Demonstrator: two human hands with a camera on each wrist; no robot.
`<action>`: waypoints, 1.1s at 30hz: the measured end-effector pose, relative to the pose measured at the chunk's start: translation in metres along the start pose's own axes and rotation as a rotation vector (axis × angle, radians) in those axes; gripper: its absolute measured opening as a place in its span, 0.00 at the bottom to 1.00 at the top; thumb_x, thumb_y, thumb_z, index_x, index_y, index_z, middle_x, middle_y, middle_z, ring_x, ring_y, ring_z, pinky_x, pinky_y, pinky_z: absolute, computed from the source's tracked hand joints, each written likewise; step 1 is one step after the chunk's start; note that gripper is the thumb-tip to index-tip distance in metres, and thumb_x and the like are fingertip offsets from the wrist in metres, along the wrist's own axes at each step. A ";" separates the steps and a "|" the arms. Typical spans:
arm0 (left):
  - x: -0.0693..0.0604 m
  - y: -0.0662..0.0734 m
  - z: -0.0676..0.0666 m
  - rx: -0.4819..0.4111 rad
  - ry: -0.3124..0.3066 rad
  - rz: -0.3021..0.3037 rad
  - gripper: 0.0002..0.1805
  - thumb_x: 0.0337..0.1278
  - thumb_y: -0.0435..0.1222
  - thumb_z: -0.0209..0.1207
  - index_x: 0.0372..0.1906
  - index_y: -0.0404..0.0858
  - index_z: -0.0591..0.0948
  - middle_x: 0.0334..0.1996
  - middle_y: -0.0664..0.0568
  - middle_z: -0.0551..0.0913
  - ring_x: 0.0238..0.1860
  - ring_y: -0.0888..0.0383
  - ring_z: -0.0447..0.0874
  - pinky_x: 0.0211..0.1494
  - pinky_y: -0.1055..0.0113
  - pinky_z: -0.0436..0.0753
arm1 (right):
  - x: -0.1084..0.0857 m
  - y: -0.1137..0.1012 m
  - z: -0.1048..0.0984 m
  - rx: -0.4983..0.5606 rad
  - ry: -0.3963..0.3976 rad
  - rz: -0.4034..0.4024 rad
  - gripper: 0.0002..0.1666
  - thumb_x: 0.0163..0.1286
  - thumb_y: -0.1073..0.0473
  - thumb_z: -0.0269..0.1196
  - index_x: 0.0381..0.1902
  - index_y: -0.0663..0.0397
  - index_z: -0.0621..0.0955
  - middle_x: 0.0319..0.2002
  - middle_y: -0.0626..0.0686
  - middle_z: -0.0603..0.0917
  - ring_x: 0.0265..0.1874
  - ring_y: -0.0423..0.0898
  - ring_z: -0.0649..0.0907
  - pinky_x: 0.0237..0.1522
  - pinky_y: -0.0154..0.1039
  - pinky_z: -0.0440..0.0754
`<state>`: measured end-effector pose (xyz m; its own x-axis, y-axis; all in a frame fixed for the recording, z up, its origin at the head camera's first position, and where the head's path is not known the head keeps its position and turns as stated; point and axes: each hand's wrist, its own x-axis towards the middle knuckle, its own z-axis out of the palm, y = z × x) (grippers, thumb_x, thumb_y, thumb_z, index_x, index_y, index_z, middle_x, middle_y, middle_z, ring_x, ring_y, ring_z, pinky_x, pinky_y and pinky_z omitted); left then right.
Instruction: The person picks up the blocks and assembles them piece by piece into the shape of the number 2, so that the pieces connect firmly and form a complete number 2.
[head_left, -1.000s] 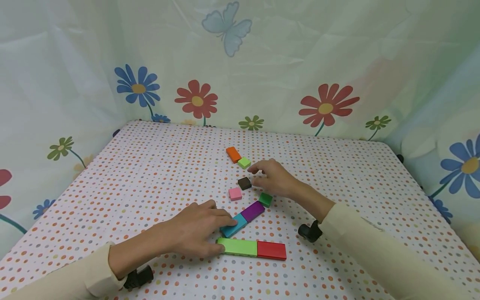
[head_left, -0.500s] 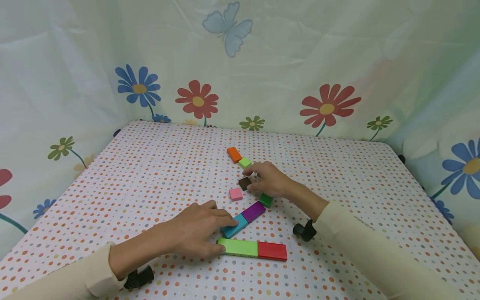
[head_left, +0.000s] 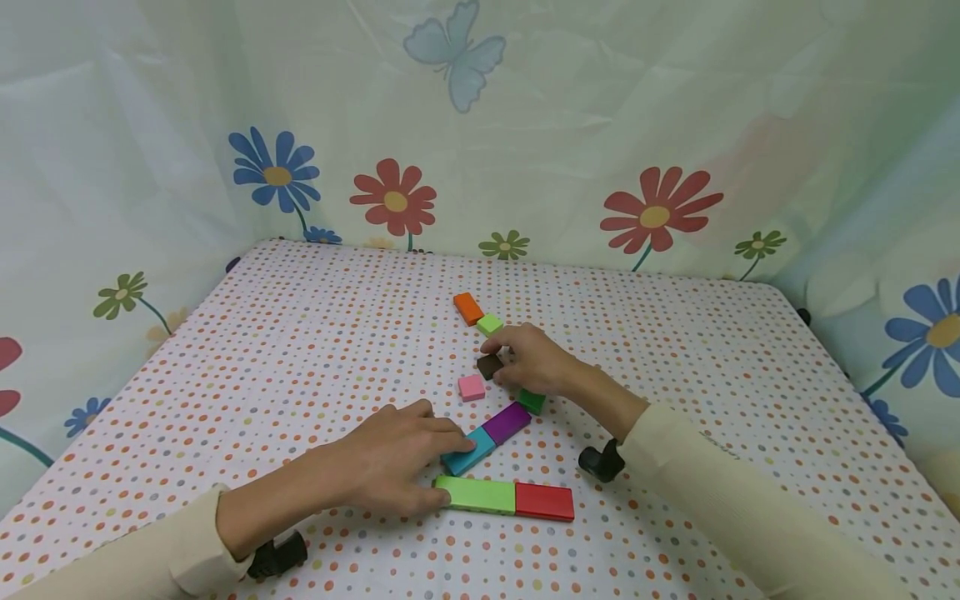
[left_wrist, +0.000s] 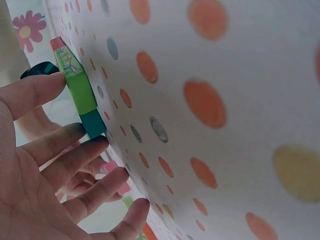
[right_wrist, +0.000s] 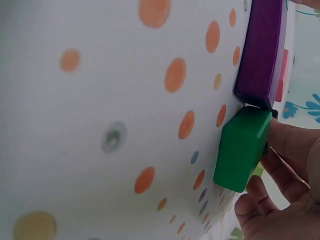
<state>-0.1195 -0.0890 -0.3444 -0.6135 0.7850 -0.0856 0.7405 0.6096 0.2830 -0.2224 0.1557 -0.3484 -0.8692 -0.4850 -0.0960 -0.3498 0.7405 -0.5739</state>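
Note:
My left hand (head_left: 401,454) rests at the left ends of two rows of blocks. Its fingertips touch the blue block (head_left: 467,454), and its thumb touches the long light green block (head_left: 480,495). The purple block (head_left: 507,423) adjoins the blue one; the red block (head_left: 543,502) adjoins the long green one. My right hand (head_left: 538,362) pinches the small dark brown block (head_left: 489,367) between thumb and index finger, on the table. Just below that hand lies the dark green block (right_wrist: 242,149), at the end of the purple block. The pink block (head_left: 471,387) lies left of it.
Farther back, an orange block (head_left: 468,308) lies corner to corner with a small light green block (head_left: 490,324). A dotted cloth (head_left: 337,333) covers the table. A flower-printed curtain (head_left: 540,125) hangs behind and at both sides.
My right hand has moved left, and its thumb and index finger have closed about the dark brown block. My left hand and the other blocks have stayed put.

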 end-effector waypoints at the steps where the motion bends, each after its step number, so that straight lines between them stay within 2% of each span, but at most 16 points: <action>1: 0.000 0.000 0.000 0.000 -0.001 0.000 0.31 0.54 0.51 0.67 0.65 0.51 0.80 0.60 0.65 0.81 0.51 0.60 0.72 0.46 0.60 0.76 | 0.000 0.000 0.000 -0.005 0.001 -0.001 0.24 0.65 0.68 0.69 0.59 0.58 0.82 0.56 0.55 0.83 0.51 0.52 0.78 0.56 0.49 0.78; 9: 0.000 0.001 -0.002 0.004 0.002 0.001 0.31 0.54 0.51 0.67 0.65 0.51 0.80 0.60 0.65 0.81 0.50 0.60 0.72 0.45 0.61 0.76 | 0.000 -0.002 -0.001 0.009 -0.004 0.025 0.20 0.66 0.68 0.69 0.56 0.58 0.82 0.54 0.56 0.82 0.46 0.51 0.77 0.49 0.44 0.78; 20: -0.001 0.001 -0.001 -0.003 -0.008 -0.003 0.30 0.55 0.51 0.66 0.65 0.51 0.80 0.60 0.65 0.81 0.51 0.60 0.72 0.46 0.58 0.76 | -0.002 -0.003 0.002 0.033 -0.002 0.066 0.20 0.67 0.68 0.68 0.57 0.60 0.81 0.54 0.56 0.81 0.44 0.50 0.76 0.45 0.41 0.77; 33: 0.000 0.002 -0.002 0.002 -0.009 0.002 0.30 0.55 0.51 0.66 0.65 0.51 0.81 0.59 0.64 0.81 0.50 0.60 0.72 0.45 0.60 0.76 | -0.003 -0.005 0.001 0.037 0.006 0.071 0.18 0.69 0.66 0.67 0.56 0.61 0.81 0.52 0.56 0.81 0.45 0.50 0.77 0.47 0.43 0.78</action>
<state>-0.1185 -0.0885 -0.3422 -0.6097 0.7870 -0.0938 0.7421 0.6084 0.2812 -0.2184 0.1533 -0.3461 -0.8935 -0.4289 -0.1334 -0.2737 0.7553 -0.5954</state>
